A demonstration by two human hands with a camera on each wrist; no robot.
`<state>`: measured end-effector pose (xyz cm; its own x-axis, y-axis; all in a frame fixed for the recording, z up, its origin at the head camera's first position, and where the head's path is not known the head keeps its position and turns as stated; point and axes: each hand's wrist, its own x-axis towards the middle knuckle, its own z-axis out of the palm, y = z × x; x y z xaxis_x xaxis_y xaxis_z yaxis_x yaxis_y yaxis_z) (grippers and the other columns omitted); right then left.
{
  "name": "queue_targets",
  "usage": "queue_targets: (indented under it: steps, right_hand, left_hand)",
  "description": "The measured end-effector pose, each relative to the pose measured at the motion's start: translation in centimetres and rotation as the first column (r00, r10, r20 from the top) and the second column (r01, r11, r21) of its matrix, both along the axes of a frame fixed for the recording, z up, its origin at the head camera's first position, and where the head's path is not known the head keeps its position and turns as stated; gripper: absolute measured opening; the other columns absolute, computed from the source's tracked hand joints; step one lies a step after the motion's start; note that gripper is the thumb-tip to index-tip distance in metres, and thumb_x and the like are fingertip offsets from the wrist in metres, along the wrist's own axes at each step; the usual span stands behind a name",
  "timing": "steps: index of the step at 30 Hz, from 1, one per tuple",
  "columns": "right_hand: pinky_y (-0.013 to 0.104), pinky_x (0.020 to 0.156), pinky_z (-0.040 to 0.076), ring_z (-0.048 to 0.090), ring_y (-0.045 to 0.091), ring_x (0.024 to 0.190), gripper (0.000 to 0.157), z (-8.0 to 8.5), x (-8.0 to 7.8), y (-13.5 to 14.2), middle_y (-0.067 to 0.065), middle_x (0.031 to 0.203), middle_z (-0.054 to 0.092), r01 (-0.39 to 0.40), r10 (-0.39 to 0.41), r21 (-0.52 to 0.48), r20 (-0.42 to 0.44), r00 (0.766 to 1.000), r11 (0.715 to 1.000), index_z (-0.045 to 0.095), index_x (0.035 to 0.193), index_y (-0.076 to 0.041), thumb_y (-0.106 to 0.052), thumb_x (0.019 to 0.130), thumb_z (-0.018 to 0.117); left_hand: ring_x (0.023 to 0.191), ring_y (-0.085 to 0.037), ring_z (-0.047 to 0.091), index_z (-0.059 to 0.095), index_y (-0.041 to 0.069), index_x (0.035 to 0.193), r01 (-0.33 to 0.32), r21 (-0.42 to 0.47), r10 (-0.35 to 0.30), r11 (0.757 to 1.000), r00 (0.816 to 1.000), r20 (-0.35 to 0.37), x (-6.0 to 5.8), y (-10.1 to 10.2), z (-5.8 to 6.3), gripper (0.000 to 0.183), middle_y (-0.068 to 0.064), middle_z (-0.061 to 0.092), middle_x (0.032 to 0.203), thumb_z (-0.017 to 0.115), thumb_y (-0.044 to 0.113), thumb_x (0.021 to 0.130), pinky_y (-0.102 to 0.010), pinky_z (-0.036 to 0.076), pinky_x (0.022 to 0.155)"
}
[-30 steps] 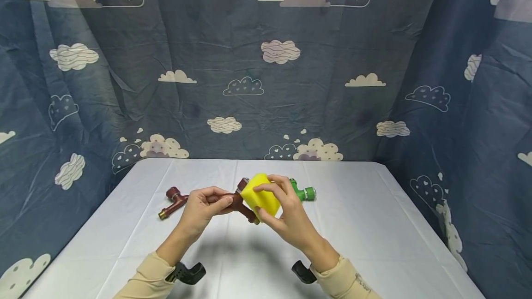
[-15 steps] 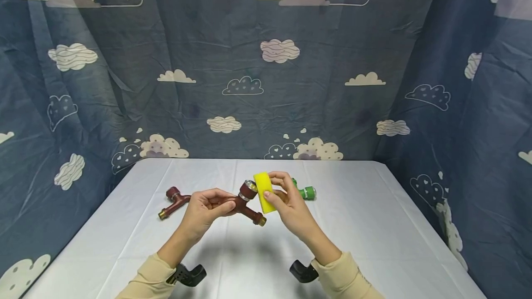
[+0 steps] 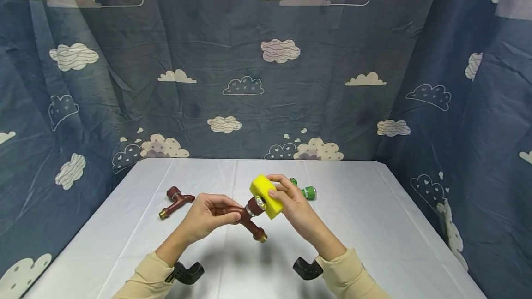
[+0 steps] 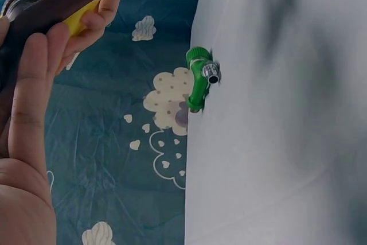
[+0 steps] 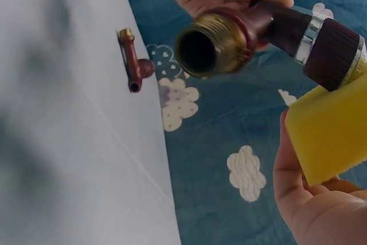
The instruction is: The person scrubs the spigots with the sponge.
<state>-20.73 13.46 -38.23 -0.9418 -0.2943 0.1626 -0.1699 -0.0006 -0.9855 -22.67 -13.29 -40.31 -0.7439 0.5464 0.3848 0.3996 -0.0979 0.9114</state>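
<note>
Low in the centre of the head view, a brown tap [image 3: 251,226] is held above the white table [image 3: 374,230] by the left hand [image 3: 204,218], its fingers clamped on the spout. A yellow sponge [image 3: 260,186] is pinched by the right hand's [image 3: 297,204] fingers and held against the knob [image 3: 254,207]. Left of centre, another tap [image 3: 177,203] is seen lying; right of centre, a green tap [image 3: 309,193] is partly hidden.

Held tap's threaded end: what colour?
Brassy gold; the threaded end shows best in the right wrist view.
</note>
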Motion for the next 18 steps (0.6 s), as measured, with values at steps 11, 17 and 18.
queue_targets:
  steps: [11, 17, 18]
  right_hand:
    - [0.03, 0.087, 0.06, 0.064, 0.026, 0.117, 0.036, 0.0, 0.7, -0.4, 0.01, 0.143, 0.066, 0.187, -0.069, 0.268, -0.395, 0.916, 0.945, 0.071, 0.136, -0.02, -0.015, 0.1, 0.074]
    - [0.045, 0.101, 0.062, 0.059, 0.031, 0.137, 0.042, -0.4, 1.0, -0.9, 0.007, 0.146, 0.06, 0.332, -0.065, 0.335, -0.611, 0.789, 0.882, 0.074, 0.131, -0.028, -0.014, 0.092, 0.081]
    - [0.047, 0.102, 0.062, 0.058, 0.031, 0.137, 0.042, -0.5, 1.1, -0.9, 0.008, 0.147, 0.059, 0.34, -0.056, 0.34, -0.63, 0.774, 0.877, 0.074, 0.131, -0.028, -0.014, 0.092, 0.081]
  left_hand:
    - [0.088, -0.009, 0.08, 0.077, -0.012, 0.111, -0.02, -0.111, 0.018, 0.994, 1.0, -0.02, -0.4, -0.2, -0.1, 0.02, -0.028, 0.08, 0.104, 0.079, 0.0, 0.096, -0.034, 0.07, 0.081]
    - [0.088, -0.009, 0.08, 0.076, -0.011, 0.113, -0.093, -0.16, 0.098, 0.983, 0.995, 0.026, -0.9, -0.5, -0.3, 0.023, -0.026, 0.081, 0.105, 0.078, 0.006, 0.097, -0.034, 0.07, 0.081]
    - [0.089, -0.009, 0.081, 0.077, -0.01, 0.114, -0.099, -0.159, 0.107, 0.982, 0.993, 0.042, -1.0, -0.6, -0.3, 0.024, -0.024, 0.081, 0.105, 0.079, 0.007, 0.097, -0.034, 0.07, 0.082]
